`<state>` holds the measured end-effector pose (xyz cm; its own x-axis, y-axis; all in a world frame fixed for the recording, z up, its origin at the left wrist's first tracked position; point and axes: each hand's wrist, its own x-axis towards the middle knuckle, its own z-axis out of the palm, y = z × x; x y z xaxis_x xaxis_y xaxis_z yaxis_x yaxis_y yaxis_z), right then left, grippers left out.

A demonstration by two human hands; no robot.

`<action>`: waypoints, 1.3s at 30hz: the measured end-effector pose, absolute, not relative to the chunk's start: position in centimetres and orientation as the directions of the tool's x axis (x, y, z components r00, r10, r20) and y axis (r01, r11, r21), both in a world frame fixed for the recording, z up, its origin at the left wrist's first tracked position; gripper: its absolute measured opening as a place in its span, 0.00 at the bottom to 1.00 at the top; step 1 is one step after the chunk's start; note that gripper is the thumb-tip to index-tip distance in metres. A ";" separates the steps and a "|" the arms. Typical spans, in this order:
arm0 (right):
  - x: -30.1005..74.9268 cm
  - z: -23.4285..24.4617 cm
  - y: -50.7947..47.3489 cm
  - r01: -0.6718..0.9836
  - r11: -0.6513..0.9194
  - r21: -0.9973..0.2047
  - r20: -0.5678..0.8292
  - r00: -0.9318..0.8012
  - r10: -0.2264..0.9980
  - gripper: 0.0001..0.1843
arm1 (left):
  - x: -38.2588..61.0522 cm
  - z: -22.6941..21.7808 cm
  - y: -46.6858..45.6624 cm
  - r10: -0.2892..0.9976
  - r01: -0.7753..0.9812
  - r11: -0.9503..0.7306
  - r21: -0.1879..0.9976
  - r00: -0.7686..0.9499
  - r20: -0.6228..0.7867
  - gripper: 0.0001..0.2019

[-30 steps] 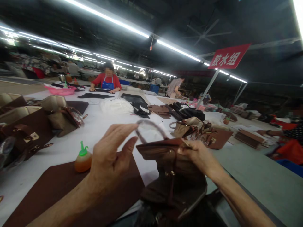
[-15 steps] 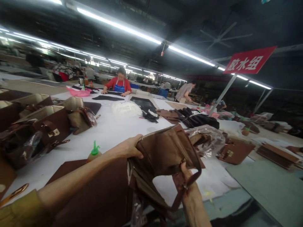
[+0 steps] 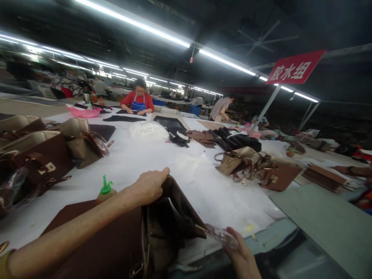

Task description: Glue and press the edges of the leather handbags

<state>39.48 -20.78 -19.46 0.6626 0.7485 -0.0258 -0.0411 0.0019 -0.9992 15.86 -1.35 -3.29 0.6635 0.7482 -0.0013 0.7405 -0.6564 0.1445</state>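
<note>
A brown handbag (image 3: 99,240) lies close in front of me, partly cut off by the lower edge of the view. My left hand (image 3: 152,186) grips the upper edge of its dark brown inner panel (image 3: 183,205), which slopes down to the right. At the lower right, my right hand (image 3: 240,250) has its fingers curled around a piece in clear plastic wrap (image 3: 222,235), beside the panel's end. What lies inside the wrap is blurred. Behind my left forearm stands a glue bottle with a green nozzle (image 3: 106,188).
Several brown bags (image 3: 43,155) stand at the left, and more bags (image 3: 279,174) stand at the right. A white plastic bundle (image 3: 148,131) and dark pieces (image 3: 236,139) lie farther back. A grey-green board (image 3: 325,224) covers the right side. A person in red (image 3: 138,99) works across the table.
The raised brown panel has dropped and folded lower. My right hand has left the strap loop and is now on the plastic-wrapped piece. My left hand still grips the panel's edge.
</note>
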 end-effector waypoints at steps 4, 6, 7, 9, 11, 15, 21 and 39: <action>39.1 -14.3 -23.5 0.405 -0.094 -0.909 0.258 0.727 0.636 0.26 | 17.2 -3.4 -1.0 0.743 0.738 -0.665 0.114 0.669 0.000 0.23; 37.5 -12.0 -22.9 0.579 -0.138 -0.804 0.329 0.626 0.707 0.26 | 17.6 -3.3 -1.0 0.742 0.738 -0.666 0.110 0.671 -0.004 0.23; 36.6 -11.2 -22.1 0.642 -0.121 -0.757 0.358 0.562 0.745 0.28 | 17.6 -3.2 -1.1 0.742 0.738 -0.666 0.106 0.670 -0.002 0.22; 35.3 -10.3 -19.9 0.700 -0.114 -0.705 0.331 0.467 0.820 0.33 | 17.6 -3.2 -1.3 0.746 0.742 -0.663 0.102 0.666 0.011 0.22; 34.8 -9.7 -17.6 0.699 -0.161 -0.697 0.215 0.417 0.883 0.29 | 17.2 -3.2 -1.4 0.748 0.742 -0.662 0.106 0.663 0.030 0.21; 36.0 -7.4 -15.3 0.702 -0.108 -0.704 0.081 0.231 0.970 0.05 | 15.7 -2.9 -1.3 0.761 0.751 -0.647 0.132 0.646 0.054 0.20; 38.9 -4.7 -15.7 0.538 -0.078 -0.840 -0.116 -0.037 0.993 0.09 | 14.2 -1.8 -1.6 0.733 0.696 -0.666 0.268 0.678 0.062 0.14; 40.6 -6.1 -14.1 0.331 -0.050 -0.942 -0.091 -0.109 0.990 0.12 | 14.2 -2.0 -2.6 0.264 0.224 -0.934 0.277 0.957 0.117 0.36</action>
